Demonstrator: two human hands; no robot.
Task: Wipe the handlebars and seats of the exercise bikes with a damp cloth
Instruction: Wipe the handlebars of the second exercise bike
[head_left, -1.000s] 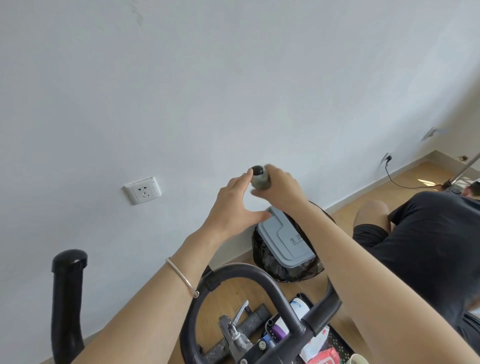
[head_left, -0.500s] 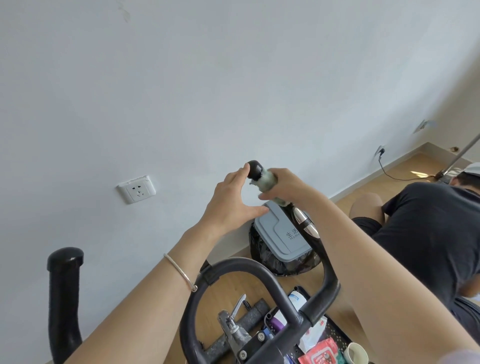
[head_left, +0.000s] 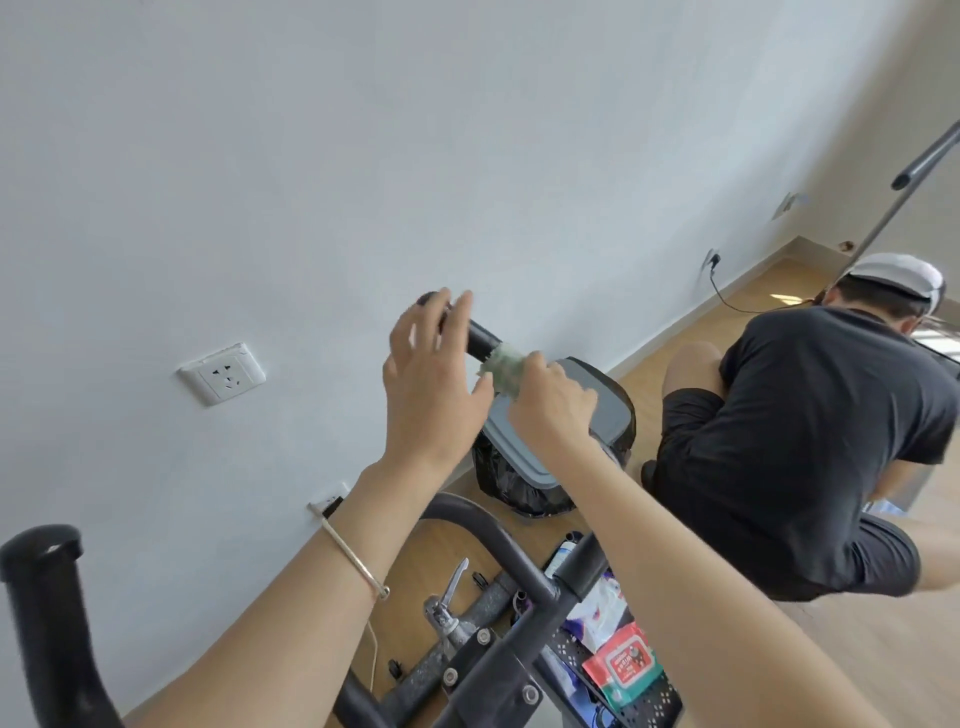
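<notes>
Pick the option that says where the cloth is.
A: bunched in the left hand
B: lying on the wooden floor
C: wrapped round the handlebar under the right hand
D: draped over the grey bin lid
C: the right hand grips the pale green cloth round the black handlebar, while the left hand is open beside the bar's end and holds nothing.

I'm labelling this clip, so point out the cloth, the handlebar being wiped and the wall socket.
green cloth (head_left: 503, 373): head view, its bunched middle.
handlebar (head_left: 480, 340): head view, bare black grip above the cloth.
wall socket (head_left: 222, 373): head view, white faceplate.
</notes>
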